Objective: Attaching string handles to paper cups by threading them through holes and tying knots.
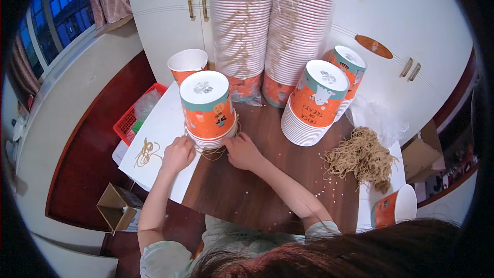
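A short stack of orange and teal paper buckets point(206, 116) stands upside down before me, white bases up. Thin tan cord point(212, 155) loops about its lower rims. At the stack's lower left, my left hand point(178, 153) is closed, its fingertips against the rims; what they pinch is hidden. Across from it, my right hand point(242, 151) is closed in a pinch on the cord by the lower right rims. Behind this stack sits an upright paper bucket point(188, 63). A few loose cords point(148, 153) lie left of my left hand.
Two tall plastic-wrapped bucket stacks point(241, 36) stand at the back. Two more upturned stacks point(315, 103) are right of centre. A heap of tan cords point(363, 158) lies at the right, with a single bucket point(395, 207) nearer. A red basket point(135, 116) is beyond the left edge.
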`<state>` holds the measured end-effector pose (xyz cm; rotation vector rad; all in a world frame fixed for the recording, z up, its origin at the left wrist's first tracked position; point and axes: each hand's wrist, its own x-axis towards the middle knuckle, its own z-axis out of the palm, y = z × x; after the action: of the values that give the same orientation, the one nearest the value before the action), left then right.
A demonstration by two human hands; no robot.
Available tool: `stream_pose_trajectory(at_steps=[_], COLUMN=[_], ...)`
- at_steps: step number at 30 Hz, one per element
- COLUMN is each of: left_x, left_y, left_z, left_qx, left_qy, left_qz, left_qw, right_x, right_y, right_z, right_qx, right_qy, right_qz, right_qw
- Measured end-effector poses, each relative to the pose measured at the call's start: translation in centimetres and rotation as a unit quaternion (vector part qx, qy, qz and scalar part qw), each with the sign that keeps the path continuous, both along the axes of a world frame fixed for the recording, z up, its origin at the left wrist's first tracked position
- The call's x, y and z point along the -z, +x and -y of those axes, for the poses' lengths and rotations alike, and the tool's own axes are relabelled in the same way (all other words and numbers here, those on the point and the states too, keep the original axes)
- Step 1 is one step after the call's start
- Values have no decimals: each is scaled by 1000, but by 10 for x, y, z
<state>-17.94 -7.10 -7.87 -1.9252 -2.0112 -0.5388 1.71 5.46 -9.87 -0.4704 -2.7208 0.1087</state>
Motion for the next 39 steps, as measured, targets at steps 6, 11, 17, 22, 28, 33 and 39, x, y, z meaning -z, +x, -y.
stream_pose_trajectory(at_steps=[6, 11, 17, 22, 28, 33, 39], left_x=[10, 2, 4, 11, 13, 14, -12], left_y=[-4, 2, 4, -1, -4, -10, 16], left_z=[1, 0, -3, -4, -10, -15, -7], left_qx=[17, 6, -7, 6, -7, -30, 2], left_qy=[16, 43, 39, 73, 67, 44, 50], left_qz=[11, 81, 30, 6, 4, -5, -14], left_qw=[1000, 996, 999, 997, 998, 999, 999], right_x=[11, 8, 11, 4, 9, 7, 1], right_y=[8, 10, 9, 6, 2, -7, 25], right_z=[-30, -25, -27, -26, -32, -34, -16], right_qx=[13, 30, 28, 35, 19, 35, -26], right_qy=[-38, -86, -91, -104, -103, -121, -69], right_qz=[-42, -92, -116, -103, -151, -95, -136], right_qw=[998, 992, 989, 989, 983, 987, 988])
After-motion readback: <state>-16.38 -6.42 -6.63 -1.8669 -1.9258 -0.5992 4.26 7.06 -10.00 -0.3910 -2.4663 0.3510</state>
